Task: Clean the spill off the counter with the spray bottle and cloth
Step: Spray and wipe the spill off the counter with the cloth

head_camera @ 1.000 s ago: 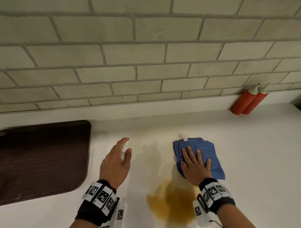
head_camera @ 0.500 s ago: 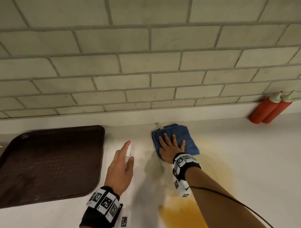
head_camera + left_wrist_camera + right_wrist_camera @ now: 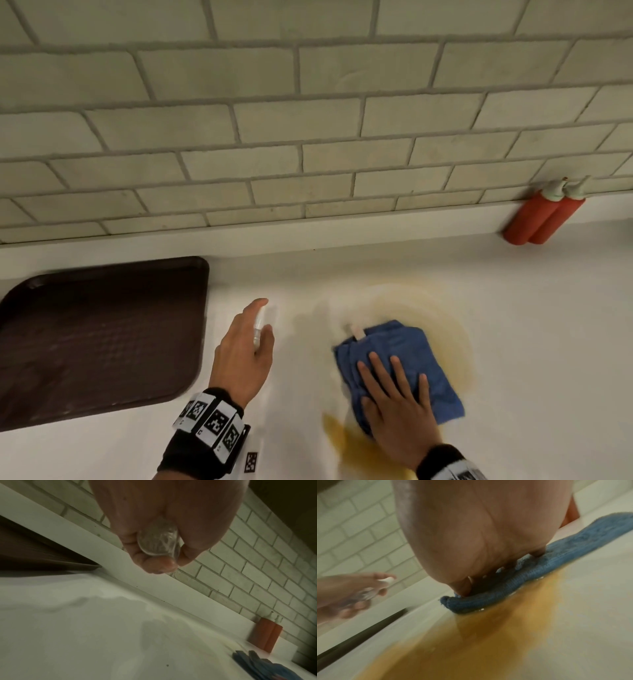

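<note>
A folded blue cloth (image 3: 404, 363) lies flat on the white counter (image 3: 531, 325), and my right hand (image 3: 397, 407) presses on it with straight, spread fingers. An amber spill (image 3: 346, 442) pools at the cloth's near edge, with a thin smeared arc (image 3: 459, 342) beyond it. The right wrist view has the cloth's edge (image 3: 513, 588) touching the amber liquid (image 3: 471, 635). My left hand (image 3: 243, 349) holds a small clear spray bottle (image 3: 259, 325) above the counter, left of the cloth. In the left wrist view my fingers curl round the clear bottle (image 3: 158, 539).
A dark brown tray (image 3: 99, 332) lies on the counter to the left. Two red squeeze bottles (image 3: 544, 216) stand against the brick-tile wall (image 3: 308, 120) at the back right. White counter stretches to the right of the cloth.
My right hand slid the cloth out toward the wall and then back toward me and to the right, smearing the spill into an arc. The left hand kept hold of the spray bottle.
</note>
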